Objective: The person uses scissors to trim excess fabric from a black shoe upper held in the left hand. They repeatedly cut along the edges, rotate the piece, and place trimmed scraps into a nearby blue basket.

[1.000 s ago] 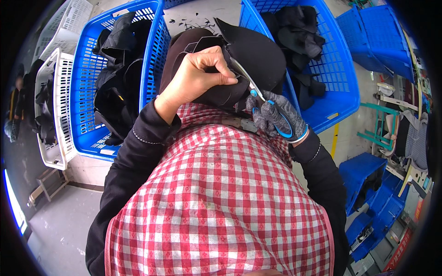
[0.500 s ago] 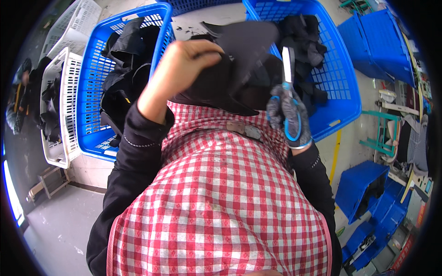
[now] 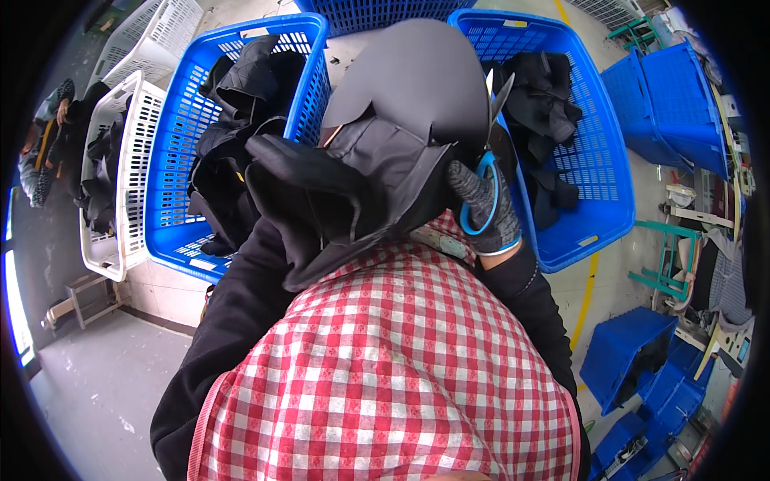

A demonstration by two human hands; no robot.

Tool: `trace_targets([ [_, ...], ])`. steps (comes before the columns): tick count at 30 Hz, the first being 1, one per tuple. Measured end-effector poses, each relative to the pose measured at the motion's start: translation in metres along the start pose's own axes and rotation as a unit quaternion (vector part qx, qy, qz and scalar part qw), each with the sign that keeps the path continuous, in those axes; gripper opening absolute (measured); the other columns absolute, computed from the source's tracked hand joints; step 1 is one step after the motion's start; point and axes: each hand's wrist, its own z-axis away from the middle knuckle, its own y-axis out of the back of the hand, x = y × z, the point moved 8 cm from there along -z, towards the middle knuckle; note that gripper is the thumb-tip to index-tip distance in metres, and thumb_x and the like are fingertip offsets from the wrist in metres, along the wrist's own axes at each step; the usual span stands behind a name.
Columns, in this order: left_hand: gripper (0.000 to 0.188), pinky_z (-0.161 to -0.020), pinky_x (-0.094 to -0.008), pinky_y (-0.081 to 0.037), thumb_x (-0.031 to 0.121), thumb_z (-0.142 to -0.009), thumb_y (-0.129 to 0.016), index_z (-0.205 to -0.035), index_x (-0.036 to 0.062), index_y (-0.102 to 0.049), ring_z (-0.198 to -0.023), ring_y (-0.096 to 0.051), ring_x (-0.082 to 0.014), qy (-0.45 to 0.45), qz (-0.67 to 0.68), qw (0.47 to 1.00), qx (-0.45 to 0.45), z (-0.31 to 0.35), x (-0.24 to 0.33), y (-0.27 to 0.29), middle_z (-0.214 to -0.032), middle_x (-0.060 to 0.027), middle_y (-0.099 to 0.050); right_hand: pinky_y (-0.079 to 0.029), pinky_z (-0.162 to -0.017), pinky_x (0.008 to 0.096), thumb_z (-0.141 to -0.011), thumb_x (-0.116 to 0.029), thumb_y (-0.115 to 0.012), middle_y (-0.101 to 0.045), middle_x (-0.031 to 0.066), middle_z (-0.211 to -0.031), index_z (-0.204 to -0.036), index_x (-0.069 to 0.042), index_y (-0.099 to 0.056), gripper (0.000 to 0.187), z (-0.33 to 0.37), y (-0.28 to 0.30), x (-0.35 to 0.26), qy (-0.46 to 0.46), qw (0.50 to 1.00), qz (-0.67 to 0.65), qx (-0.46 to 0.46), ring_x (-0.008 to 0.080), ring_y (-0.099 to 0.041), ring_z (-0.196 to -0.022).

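A black sewn fabric piece (image 3: pixel 401 168) with a smooth, rounded dark-grey panel (image 3: pixel 417 68) at its far end spreads out in front of my apron. Its near left part gapes like a pouch. Behind it my left forearm (image 3: pixel 241 297) disappears, so the fingers of my left hand are hidden. In a grey knit glove, my right hand (image 3: pixel 504 210) grips scissors (image 3: pixel 500 100) by their blue-rimmed handles, at the piece's right edge. The blades point away from me and stand slightly apart. Whether they touch the fabric I cannot tell.
Blue baskets with black fabric pieces stand at left (image 3: pixel 180 144) and right (image 3: pixel 613 160). Beyond the left one is a white basket (image 3: pixel 136 192). Another blue basket (image 3: pixel 365 16) is at the far middle. Blue bins (image 3: pixel 630 345) stand to the right. Another person's hand (image 3: pixel 62 112) shows far left.
My left hand, earlier visible above the piece, has gone behind it. The piece has turned and opened out toward me. The scissors have moved left to its edge, their blades now apart.
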Motion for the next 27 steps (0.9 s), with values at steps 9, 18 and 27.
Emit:
trace_targets([
  [9, 0.041, -0.094, -0.0285, -0.048, 0.034, -0.107, -0.058, -0.126, -0.0004, -0.069, -0.107, -0.066, -0.0147, -0.113, -0.373, 0.912, 0.124, 0.057, 0.128, -0.023, -0.116, -0.0072, -0.072, -0.052, -0.095, 0.0428, -0.099, -0.041, -0.069, -0.067, 0.0158, -0.125, -0.138, -0.005, -0.057, 0.055, 0.0, 0.018, 0.031, -0.157, 0.946, -0.277, 0.055, 0.0247, -0.065, -0.115],
  [18, 0.065, -0.113, -0.0419, -0.042, 0.01, -0.072, -0.09, -0.132, 0.004, -0.063, -0.131, -0.057, -0.0308, -0.187, -0.689, 0.7, 0.01, 0.141, 0.062, -0.153, -0.133, -0.0134, -0.063, -0.053, -0.092, 0.0408, -0.098, -0.036, -0.071, -0.069, 0.0146, -0.12, -0.136, -0.004, -0.058, 0.051, 0.004, 0.0, 0.032, -0.17, 0.95, -0.259, 0.049, 0.0237, -0.066, -0.109],
  [27, 0.075, -0.107, -0.0365, -0.047, 0.011, -0.069, -0.094, -0.136, 0.007, -0.06, -0.118, -0.066, -0.0241, -0.167, -0.681, 0.706, 0.102, 0.158, 0.07, -0.07, -0.126, -0.0108, -0.069, -0.054, -0.088, 0.0388, -0.097, -0.03, -0.073, -0.07, 0.0135, -0.116, -0.134, -0.003, -0.059, 0.048, 0.014, 0.006, 0.033, -0.195, 0.949, -0.238, 0.063, 0.0228, -0.068, -0.102],
])
